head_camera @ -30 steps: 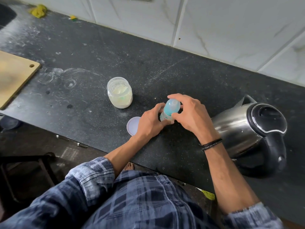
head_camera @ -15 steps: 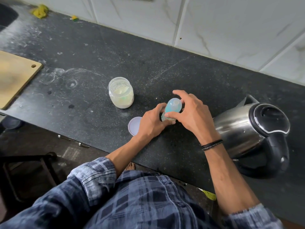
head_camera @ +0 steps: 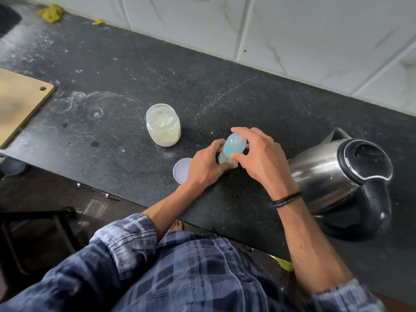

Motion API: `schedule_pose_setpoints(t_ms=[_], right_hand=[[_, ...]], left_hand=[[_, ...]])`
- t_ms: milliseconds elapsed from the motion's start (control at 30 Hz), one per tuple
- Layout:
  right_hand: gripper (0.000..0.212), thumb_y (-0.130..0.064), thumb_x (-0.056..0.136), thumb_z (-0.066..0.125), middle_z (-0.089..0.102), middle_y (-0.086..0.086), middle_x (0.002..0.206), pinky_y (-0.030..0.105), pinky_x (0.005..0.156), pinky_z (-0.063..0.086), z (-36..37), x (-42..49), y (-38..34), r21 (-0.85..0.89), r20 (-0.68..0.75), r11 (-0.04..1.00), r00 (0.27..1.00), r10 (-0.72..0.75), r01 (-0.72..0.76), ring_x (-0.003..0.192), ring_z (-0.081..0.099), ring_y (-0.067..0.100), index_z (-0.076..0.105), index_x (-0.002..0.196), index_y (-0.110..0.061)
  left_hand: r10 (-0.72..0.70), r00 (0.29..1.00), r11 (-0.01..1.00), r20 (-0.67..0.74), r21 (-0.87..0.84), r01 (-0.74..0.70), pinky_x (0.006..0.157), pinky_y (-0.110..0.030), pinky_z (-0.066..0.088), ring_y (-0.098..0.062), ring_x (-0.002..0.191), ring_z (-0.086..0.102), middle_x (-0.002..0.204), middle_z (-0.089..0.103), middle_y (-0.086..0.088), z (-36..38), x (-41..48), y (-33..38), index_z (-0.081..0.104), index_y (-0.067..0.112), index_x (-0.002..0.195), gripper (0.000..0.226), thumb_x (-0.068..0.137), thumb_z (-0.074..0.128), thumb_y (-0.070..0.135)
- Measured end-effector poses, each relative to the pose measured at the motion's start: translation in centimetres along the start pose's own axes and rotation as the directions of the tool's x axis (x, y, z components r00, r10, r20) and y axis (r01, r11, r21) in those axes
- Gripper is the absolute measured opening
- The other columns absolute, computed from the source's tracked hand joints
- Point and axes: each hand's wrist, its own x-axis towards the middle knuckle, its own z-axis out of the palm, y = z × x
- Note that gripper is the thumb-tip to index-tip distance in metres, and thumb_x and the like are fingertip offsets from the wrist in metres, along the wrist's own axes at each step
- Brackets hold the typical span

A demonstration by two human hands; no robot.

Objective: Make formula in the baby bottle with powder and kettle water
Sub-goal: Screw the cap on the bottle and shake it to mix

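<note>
A small baby bottle (head_camera: 231,147) with a pale blue cap stands on the black counter (head_camera: 135,70). My left hand (head_camera: 206,165) grips its lower body from the left. My right hand (head_camera: 261,154) wraps its fingers around the blue cap from the right. An open clear jar of pale powder (head_camera: 163,124) stands to the left, apart from my hands. Its white lid (head_camera: 182,173) lies flat by my left wrist. A steel kettle (head_camera: 342,176) with a black lid and handle stands on the right, close to my right forearm.
A wooden cutting board (head_camera: 20,102) lies at the counter's left end. White tiled wall (head_camera: 292,30) runs behind the counter. A yellow cloth (head_camera: 50,13) lies at the far left back. White powder smears mark the counter left of the jar.
My right hand's fingers have shifted around the bottle's cap while my left hand stays on the bottle's body. Jar, lid and kettle have not moved.
</note>
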Motion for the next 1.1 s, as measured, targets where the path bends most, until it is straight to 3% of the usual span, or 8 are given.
schedule_pose_setpoints(t_ms=[200, 333, 500, 600, 700, 833, 967, 1100], right_hand=[[0.070, -0.061, 0.079, 0.078, 0.059, -0.004, 0.122, 0.037, 0.074, 0.051, -0.34, 0.19, -0.15, -0.010, -0.069, 0.999, 0.997, 0.037, -0.037, 0.094, 0.067, 0.022, 0.055, 0.138, -0.030], [0.057, -0.040, 0.086, 0.080, 0.061, -0.008, 0.128, 0.041, 0.080, 0.056, -0.11, 0.00, -0.09, 0.008, -0.060, 1.000, 0.998, -0.002, 0.003, 0.100, 0.071, 0.021, 0.059, 0.138, -0.033], [0.063, -0.062, 0.080, 0.076, 0.060, -0.007, 0.112, 0.031, 0.066, 0.038, -0.41, 0.12, -0.33, -0.001, -0.102, 0.999, 0.993, 0.053, -0.054, 0.088, 0.063, 0.017, 0.059, 0.131, -0.028], [0.065, -0.051, 0.084, 0.079, 0.060, -0.009, 0.128, 0.036, 0.072, 0.050, -0.48, -0.25, -0.18, -0.025, -0.084, 1.000, 0.996, -0.006, 0.004, 0.097, 0.069, 0.018, 0.055, 0.140, -0.030], [0.054, -0.038, 0.087, 0.079, 0.061, -0.007, 0.124, 0.038, 0.076, 0.054, -0.01, -0.26, -0.06, -0.048, -0.051, 0.999, 0.999, 0.005, -0.007, 0.098, 0.069, 0.022, 0.058, 0.136, -0.030], [0.061, -0.054, 0.081, 0.080, 0.059, -0.005, 0.119, 0.032, 0.068, 0.043, -0.20, -0.12, -0.05, -0.036, -0.098, 0.998, 0.994, 0.055, -0.059, 0.094, 0.065, 0.018, 0.059, 0.131, -0.027], [0.060, -0.038, 0.086, 0.081, 0.060, -0.009, 0.129, 0.040, 0.078, 0.055, 0.15, -0.54, 0.26, -0.035, -0.083, 0.999, 0.997, -0.006, 0.003, 0.100, 0.069, 0.021, 0.055, 0.140, -0.032], [0.058, -0.051, 0.083, 0.080, 0.059, -0.007, 0.118, 0.031, 0.067, 0.043, 0.27, -0.19, 0.45, -0.040, -0.099, 0.998, 0.995, 0.033, -0.038, 0.095, 0.065, 0.018, 0.056, 0.132, -0.029]], left_hand=[[-0.018, 1.000, 1.000, 0.003, 0.008, 0.018, 0.079, -0.023, 0.041, -0.013, 0.109, 0.064, 0.127, 0.069, 0.007, 0.01, -0.08, 0.09, 0.048, 0.027, 0.140, 0.071, 0.080, 0.080, 0.048], [-0.016, 1.000, 1.000, 0.009, -0.012, 0.016, 0.086, -0.021, 0.043, -0.010, 0.116, 0.063, 0.129, 0.068, 0.009, -0.02, -0.09, 0.14, 0.049, 0.027, 0.140, 0.071, 0.079, 0.080, 0.047], [-0.021, 1.000, 1.000, -0.001, 0.003, 0.021, 0.074, -0.014, 0.036, -0.011, 0.109, 0.063, 0.126, 0.069, 0.007, -0.06, -0.17, 0.18, 0.050, 0.026, 0.139, 0.070, 0.080, 0.081, 0.046], [-0.017, 1.000, 1.000, 0.004, 0.004, 0.017, 0.083, -0.022, 0.044, -0.013, 0.114, 0.063, 0.129, 0.068, 0.007, 0.07, -0.14, 0.14, 0.049, 0.026, 0.140, 0.070, 0.080, 0.080, 0.046], [-0.013, 1.000, 1.000, 0.007, -0.009, 0.013, 0.090, -0.024, 0.046, -0.012, 0.117, 0.062, 0.130, 0.067, 0.008, 0.01, -0.18, 0.16, 0.049, 0.026, 0.140, 0.070, 0.080, 0.079, 0.046], [-0.013, 1.000, 1.000, -0.002, -0.006, 0.013, 0.090, -0.027, 0.048, -0.012, 0.117, 0.063, 0.130, 0.068, 0.007, 0.04, -0.27, 0.16, 0.049, 0.026, 0.140, 0.071, 0.079, 0.080, 0.047], [-0.008, 1.000, 1.000, -0.009, -0.014, 0.008, 0.092, -0.033, 0.051, -0.012, 0.115, 0.064, 0.127, 0.069, 0.008, 0.11, -0.30, 0.15, 0.049, 0.027, 0.139, 0.070, 0.079, 0.079, 0.049], [-0.013, 1.000, 1.000, -0.006, -0.013, 0.012, 0.091, -0.028, 0.048, -0.012, 0.116, 0.063, 0.129, 0.068, 0.007, 0.07, -0.24, 0.21, 0.049, 0.026, 0.140, 0.071, 0.079, 0.080, 0.046]])
